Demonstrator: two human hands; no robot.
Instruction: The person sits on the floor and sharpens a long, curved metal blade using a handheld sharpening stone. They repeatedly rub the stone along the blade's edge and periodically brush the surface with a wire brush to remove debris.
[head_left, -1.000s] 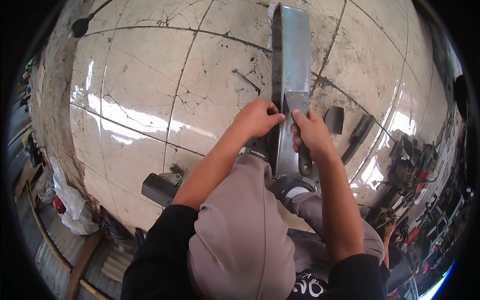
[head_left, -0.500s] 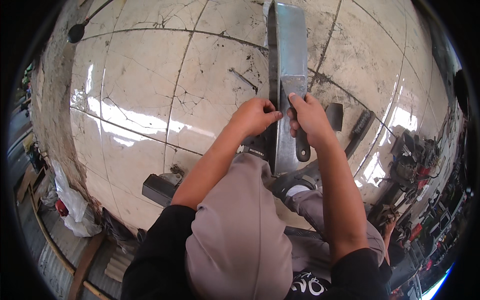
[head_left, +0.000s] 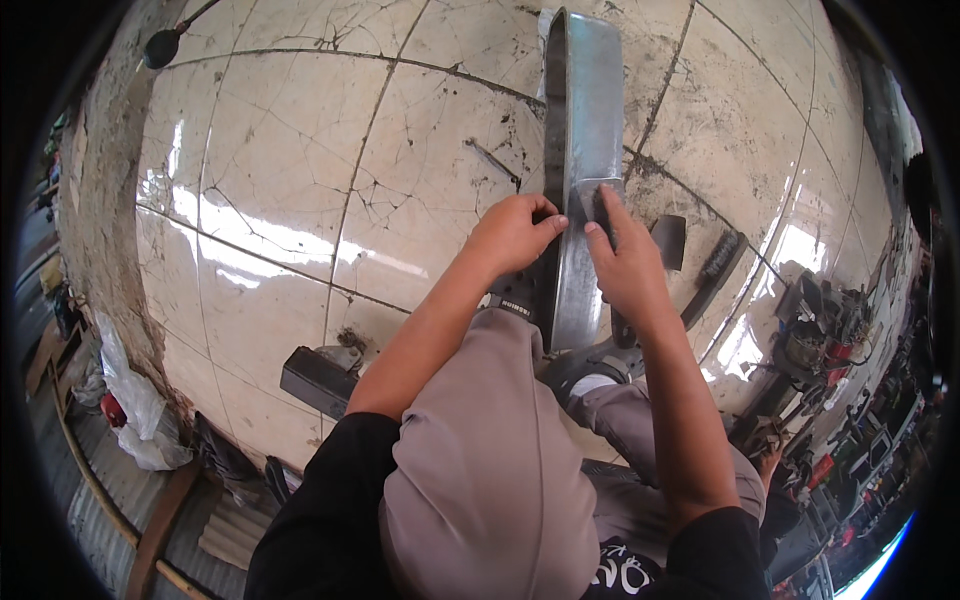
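Left hand (head_left: 515, 232) grips the left edge of the long metal channel (head_left: 585, 120). Right hand (head_left: 625, 262) presses a dark pad (head_left: 601, 203) flat on its face. Channel lies lengthwise on cracked tile floor (head_left: 300, 200), near end by the knees. Black brush (head_left: 715, 268) just right.

Metal channel (head_left: 585, 150) dull grey-silver, dark along edges. Floor tiles (head_left: 300, 200) glossy cream, cracked, dark-smudged grout lines. Trousers (head_left: 490, 480) taupe-grey. Sleeves (head_left: 320, 530) black. Brush (head_left: 715, 265) black.
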